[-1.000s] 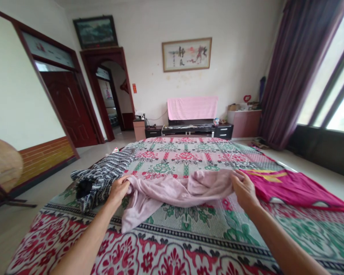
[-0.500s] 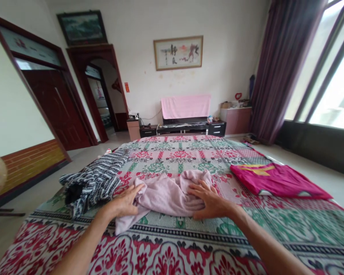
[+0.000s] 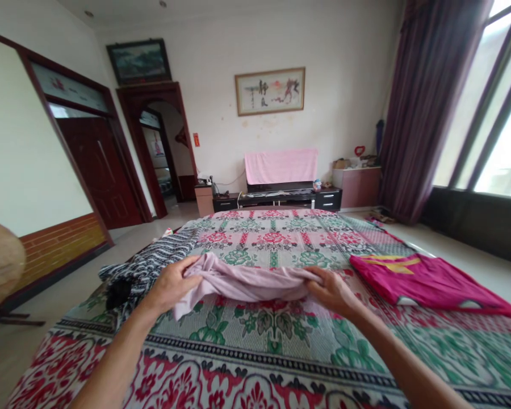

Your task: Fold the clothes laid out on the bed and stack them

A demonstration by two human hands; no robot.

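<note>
Pale pink cloth [image 3: 255, 284], bunched lengthwise, is held in a slack band b/w two hands over the near-middle of a floral blanket [image 3: 276, 352]; whether its sagging middle touches down can't be told. L hand [image 3: 176, 284] pinches one end, w/ a loose corner hanging below; R hand [image 3: 330, 289] grips the other. Blanket, red, green & grey w/ a dark-edged border, covers the whole broad surface. Striped b&w garment [image 3: 162, 253] lies rumpled just beyond the L hand; folded magenta cloth [image 3: 434, 284] w/ yellow print lies flat, apart, at R. Bkgd: pink cover [image 3: 281, 166] draped above a low black cabinet [image 3: 327, 199], framed calligraphy [image 3: 270, 91] on the white wall, purple curtain [image 3: 426, 113] by a bright window at R, dark red door [image 3: 100, 170] at L. Half a sec. ago both hands were spread on the cloth, fingers loose; now both clasp its ends & it's drawn longer and narrower.
</note>
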